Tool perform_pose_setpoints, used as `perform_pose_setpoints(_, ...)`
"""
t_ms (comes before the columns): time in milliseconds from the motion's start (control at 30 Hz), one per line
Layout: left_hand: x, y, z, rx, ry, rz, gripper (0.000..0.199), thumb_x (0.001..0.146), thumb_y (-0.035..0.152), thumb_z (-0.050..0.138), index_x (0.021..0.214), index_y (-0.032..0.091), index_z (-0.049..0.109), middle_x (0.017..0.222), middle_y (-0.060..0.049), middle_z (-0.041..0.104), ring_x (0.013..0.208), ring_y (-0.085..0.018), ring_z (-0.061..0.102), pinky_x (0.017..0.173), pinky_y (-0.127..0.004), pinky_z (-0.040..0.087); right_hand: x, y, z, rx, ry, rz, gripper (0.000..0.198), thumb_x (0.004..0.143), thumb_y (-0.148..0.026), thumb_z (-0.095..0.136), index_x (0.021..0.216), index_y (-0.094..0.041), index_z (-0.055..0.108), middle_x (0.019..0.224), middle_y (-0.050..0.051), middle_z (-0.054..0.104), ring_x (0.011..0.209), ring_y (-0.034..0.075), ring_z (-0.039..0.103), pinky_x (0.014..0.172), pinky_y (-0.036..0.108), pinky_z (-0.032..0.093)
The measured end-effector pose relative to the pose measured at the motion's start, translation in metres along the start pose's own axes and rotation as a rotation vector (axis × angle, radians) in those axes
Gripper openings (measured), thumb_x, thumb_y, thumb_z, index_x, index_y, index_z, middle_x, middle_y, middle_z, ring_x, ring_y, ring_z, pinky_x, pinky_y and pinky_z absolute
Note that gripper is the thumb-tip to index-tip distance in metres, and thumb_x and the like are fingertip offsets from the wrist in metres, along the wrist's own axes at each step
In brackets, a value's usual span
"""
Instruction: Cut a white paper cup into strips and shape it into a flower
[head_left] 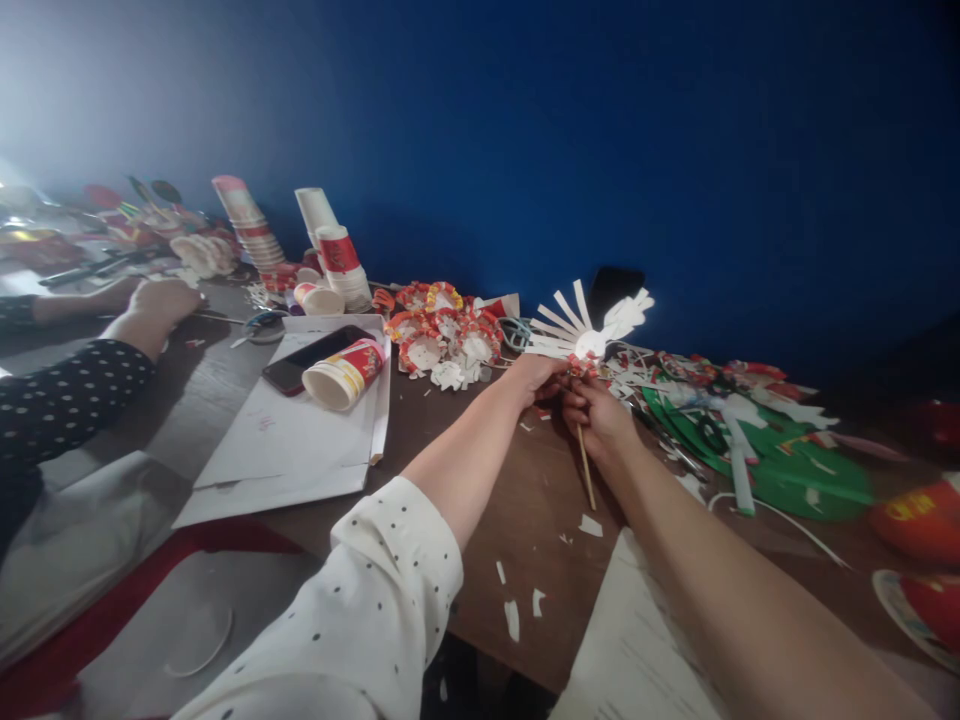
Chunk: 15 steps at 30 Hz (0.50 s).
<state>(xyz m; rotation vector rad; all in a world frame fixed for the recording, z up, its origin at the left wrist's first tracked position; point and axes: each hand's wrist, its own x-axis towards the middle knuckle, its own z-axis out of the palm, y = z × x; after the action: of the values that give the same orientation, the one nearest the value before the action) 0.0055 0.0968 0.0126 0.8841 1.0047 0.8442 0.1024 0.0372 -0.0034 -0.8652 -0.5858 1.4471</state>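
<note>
Both my hands are together over the brown table, at a paper cup cut into strips that fan out like a white flower. A thin wooden stick hangs below it. My left hand is closed on the cut cup's edge, its fingertips partly hidden. My right hand wraps its fingers round the stick just beneath the cup. Left of my hands lies a heap of red and white cut-paper flowers. Small white paper scraps are scattered on the table near my forearms.
Stacked paper cups stand at the back left. A cup lies beside a dark phone on a white folder. Green sheets with scraps and a glue-stick-like tube lie right. A co-worker's hands are at far left.
</note>
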Motion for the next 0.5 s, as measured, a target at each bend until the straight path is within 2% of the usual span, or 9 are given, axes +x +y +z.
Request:
perform_pose_setpoints(167, -0.006, 0.002, 0.002, 0.010, -0.003, 0.060, 0.011, 0.073, 0.006, 0.065, 0.065, 0.011, 0.061, 0.054, 0.001, 0.055, 0.047, -0.005, 0.048, 0.047, -0.016, 0.033, -0.002, 0.004, 0.003, -0.135, 0.033, -0.084, 0.024, 0.061, -0.013, 0.068, 0.082, -0.020, 0.059, 0.064, -0.006, 0.054, 0.043, 0.001, 0.038, 0.032, 0.009, 0.019)
perform_pose_setpoints(300, -0.008, 0.002, 0.004, -0.050, 0.010, 0.081, 0.018, 0.070, 0.002, 0.067, 0.058, 0.012, 0.058, 0.052, 0.001, 0.055, 0.049, -0.006, 0.051, 0.052, -0.018, 0.039, -0.005, 0.009, 0.006, -0.259, 0.107, -0.191, 0.025, 0.063, -0.020, 0.068, 0.086, -0.022, 0.061, 0.062, -0.006, 0.055, 0.043, 0.003, 0.041, 0.032, 0.011, 0.023)
perform_pose_setpoints(400, -0.007, 0.002, 0.005, -0.120, 0.013, 0.074, 0.016, 0.069, 0.001, 0.068, 0.061, 0.012, 0.059, 0.054, 0.001, 0.057, 0.049, -0.007, 0.052, 0.054, -0.019, 0.043, -0.005, 0.011, 0.007, -0.263, 0.130, -0.222, 0.027, 0.064, -0.021, 0.069, 0.088, -0.024, 0.059, 0.060, -0.008, 0.055, 0.043, 0.004, 0.042, 0.032, 0.012, 0.025)
perform_pose_setpoints(500, -0.005, 0.001, 0.005, -0.135, 0.056, 0.040, 0.013, 0.069, 0.005, 0.069, 0.063, 0.011, 0.060, 0.054, 0.001, 0.056, 0.046, -0.007, 0.050, 0.053, -0.020, 0.042, -0.005, 0.011, 0.008, -0.220, 0.132, -0.195, 0.029, 0.062, -0.019, 0.072, 0.085, -0.025, 0.056, 0.061, -0.007, 0.056, 0.044, 0.004, 0.043, 0.032, 0.013, 0.026)
